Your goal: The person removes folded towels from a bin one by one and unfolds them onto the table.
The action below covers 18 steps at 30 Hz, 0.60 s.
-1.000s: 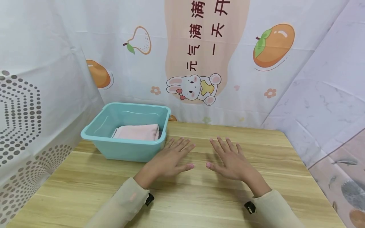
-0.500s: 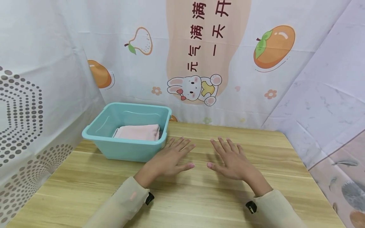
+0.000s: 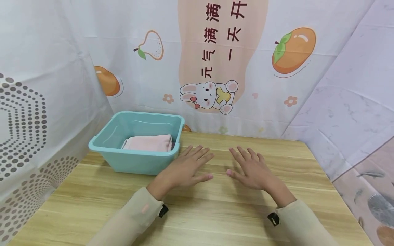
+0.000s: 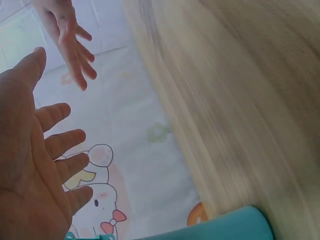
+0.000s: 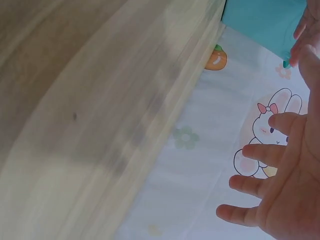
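Observation:
My left hand hovers palm down over the wooden table, fingers spread and holding nothing. It is nearest to a teal plastic basin, just right of the basin's front corner. A folded pale pink cloth lies inside; the basin's front wall hides its lower part. To the right, my right hand is also palm down above the wood, its fingers apart and nothing in them. The two wrist views show both palms bare, with the left hand's fingers and the right hand's fingers extended.
Behind the table hangs a white curtain printed with fruit, a rabbit and writing. A dotted curtain borders the left side, and a marbled sheet the right. The table's back edge runs just beyond the fingertips.
Both hands have shifted slightly to the right, and the right thumb has risen a little. The basin and cloth stay where they were.

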Tool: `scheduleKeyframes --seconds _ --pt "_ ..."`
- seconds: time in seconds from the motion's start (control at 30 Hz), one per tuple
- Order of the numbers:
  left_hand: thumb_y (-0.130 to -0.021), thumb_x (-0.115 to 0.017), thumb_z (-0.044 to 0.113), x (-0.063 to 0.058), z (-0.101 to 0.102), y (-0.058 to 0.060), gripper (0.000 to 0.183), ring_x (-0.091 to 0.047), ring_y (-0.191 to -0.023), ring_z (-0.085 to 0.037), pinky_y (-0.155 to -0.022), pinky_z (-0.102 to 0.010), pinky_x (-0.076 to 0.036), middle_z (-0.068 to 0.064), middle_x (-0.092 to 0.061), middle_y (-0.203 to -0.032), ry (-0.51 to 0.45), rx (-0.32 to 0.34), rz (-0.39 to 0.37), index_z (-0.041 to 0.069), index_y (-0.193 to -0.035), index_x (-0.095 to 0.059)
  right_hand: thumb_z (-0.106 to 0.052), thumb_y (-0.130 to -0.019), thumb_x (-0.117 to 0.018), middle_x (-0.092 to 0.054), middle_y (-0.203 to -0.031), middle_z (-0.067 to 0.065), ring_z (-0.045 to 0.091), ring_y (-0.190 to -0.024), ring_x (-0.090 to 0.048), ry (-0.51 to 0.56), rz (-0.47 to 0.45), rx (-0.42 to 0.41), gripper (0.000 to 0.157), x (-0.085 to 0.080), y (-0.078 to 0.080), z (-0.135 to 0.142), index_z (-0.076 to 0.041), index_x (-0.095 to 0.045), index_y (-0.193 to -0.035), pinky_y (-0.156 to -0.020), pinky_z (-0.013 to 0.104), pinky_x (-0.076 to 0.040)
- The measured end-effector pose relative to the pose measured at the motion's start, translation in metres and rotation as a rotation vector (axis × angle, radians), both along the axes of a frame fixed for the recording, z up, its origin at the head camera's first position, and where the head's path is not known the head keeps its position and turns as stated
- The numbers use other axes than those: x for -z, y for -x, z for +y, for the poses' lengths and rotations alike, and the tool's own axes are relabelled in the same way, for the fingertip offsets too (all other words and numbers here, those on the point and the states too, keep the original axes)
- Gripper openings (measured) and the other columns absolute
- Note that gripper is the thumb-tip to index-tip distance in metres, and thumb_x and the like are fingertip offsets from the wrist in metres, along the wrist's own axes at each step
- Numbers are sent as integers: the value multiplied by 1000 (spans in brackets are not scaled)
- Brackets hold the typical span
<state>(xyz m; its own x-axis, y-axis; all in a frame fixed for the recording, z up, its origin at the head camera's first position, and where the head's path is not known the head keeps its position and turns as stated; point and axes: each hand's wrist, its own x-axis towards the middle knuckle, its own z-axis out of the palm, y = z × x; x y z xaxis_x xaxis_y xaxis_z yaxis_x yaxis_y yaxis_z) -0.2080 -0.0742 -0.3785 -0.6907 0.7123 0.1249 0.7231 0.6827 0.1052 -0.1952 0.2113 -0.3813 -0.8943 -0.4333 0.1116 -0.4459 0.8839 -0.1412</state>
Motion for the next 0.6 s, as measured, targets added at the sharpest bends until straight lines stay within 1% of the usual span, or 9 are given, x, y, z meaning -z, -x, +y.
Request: scheduleKeyframes --seconds 0.1,0.17,0.33,0.47,0.6 --pt "-102 -34 71 -4 2 0 77 -15 -156 -25 -126 -48 -6 -3 -28 -168 -4 19 19 25 -163 -29 -69 -99 -47 -31 -163 22 54 -143 -31 -5 2 -7 86 -2 4 0 -18 -24 -164 -108 75 -27" --pt "-103 -37 68 -8 4 0 74 -18 -156 -26 -126 -48 -6 -4 -30 -166 -5 37 40 23 -162 -31 -69 -98 -48 -32 -162 22 54 -142 -32 -6 5 -11 86 -4 8 -1 -18 -25 -164 -108 74 -28" --pt "-105 -38 61 -24 5 -1 67 -29 -152 -26 -126 -46 -15 -5 -39 -162 -10 74 135 20 -158 -40 -60 -99 -57 -37 -159 22 53 -140 -37 -10 28 -29 81 -16 18 -6 -15 -31 -162 -105 74 -32" --pt "-107 -43 54 -39 1 -3 60 -36 -147 -28 -123 -47 -25 -7 -46 -156 -37 83 215 18 -154 -45 -58 -100 -57 -40 -157 22 52 -139 -39 -15 43 -47 79 -28 27 -11 -14 -33 -161 -104 74 -34" --pt "-106 -48 50 -51 -7 -5 57 -40 -145 -28 -121 -47 -28 -8 -49 -153 -85 79 266 15 -151 -49 -58 -101 -55 -41 -156 22 52 -138 -40 -18 48 -68 78 -40 35 -17 -13 -33 -161 -104 75 -34"
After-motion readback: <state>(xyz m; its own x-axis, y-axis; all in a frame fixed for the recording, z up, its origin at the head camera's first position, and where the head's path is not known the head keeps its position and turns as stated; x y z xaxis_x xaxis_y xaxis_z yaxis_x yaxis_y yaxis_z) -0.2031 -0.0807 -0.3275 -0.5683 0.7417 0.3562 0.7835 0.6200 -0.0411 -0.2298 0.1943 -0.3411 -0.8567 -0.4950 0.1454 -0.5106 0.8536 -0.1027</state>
